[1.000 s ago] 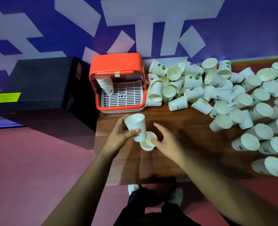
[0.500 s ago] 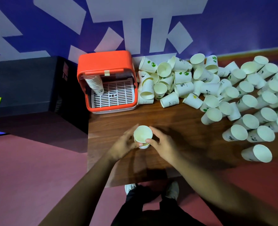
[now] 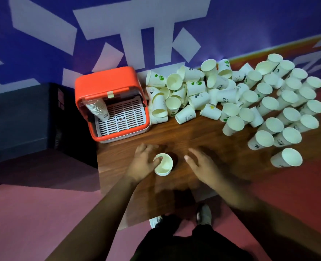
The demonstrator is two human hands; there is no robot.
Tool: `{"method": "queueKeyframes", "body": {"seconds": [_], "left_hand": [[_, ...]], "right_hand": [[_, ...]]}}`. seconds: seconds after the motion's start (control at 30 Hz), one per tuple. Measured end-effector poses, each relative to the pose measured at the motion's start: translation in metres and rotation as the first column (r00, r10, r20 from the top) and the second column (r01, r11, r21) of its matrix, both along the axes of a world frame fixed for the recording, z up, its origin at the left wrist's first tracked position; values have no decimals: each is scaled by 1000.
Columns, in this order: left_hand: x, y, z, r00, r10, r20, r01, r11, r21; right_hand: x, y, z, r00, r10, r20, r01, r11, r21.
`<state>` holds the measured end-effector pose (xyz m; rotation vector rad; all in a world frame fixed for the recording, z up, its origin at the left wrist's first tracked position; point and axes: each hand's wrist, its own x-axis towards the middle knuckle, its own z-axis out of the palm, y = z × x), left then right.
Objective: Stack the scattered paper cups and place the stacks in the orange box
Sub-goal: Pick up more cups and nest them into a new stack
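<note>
Your left hand (image 3: 143, 162) holds an upright paper cup (image 3: 163, 164) on the bench (image 3: 193, 136), fingers curled round its side and one fingertip hooked over the rim. Seen from above, it may be more than one cup nested; you cannot tell. Your right hand (image 3: 203, 166) hangs just to the right of it, apart from the cup, fingers loosely stretched and holding nothing, a little blurred.

Ahead of your left hand the orange box (image 3: 107, 80) lies open toward you, with a white slotted tray and a stack of cups (image 3: 97, 109) leaning in its left corner, the lowest one marked with a panda face. A strip of tape (image 3: 110, 94) sits on its front edge.

Ahead and to the right of your right hand lies the heap of loose cups (image 3: 250, 98). Some bear a "%" sign, one reads "HEL", others show pandas or green spots.

Dark wood bench, reddish floor, purple wall with white shapes. A black cabinet (image 3: 20, 117) stands left of the box.
</note>
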<state>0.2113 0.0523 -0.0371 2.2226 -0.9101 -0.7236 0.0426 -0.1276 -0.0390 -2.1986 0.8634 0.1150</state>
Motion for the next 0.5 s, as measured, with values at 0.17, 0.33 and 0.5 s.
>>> {"method": "queueKeyframes", "body": {"seconds": [0.17, 0.33, 0.5], "left_hand": [[-6, -62, 26, 991, -123, 45, 126, 990, -64], [-50, -138, 37, 956, -288, 46, 290, 957, -31], [-110, -212, 30, 913, -403, 60, 397, 914, 84]], "right_hand": [[-61, -48, 16, 964, -261, 52, 263, 963, -58], [-135, -104, 24, 917, -386, 95, 397, 905, -150], [-204, -163, 12, 858, -509, 68, 510, 827, -237]]}}
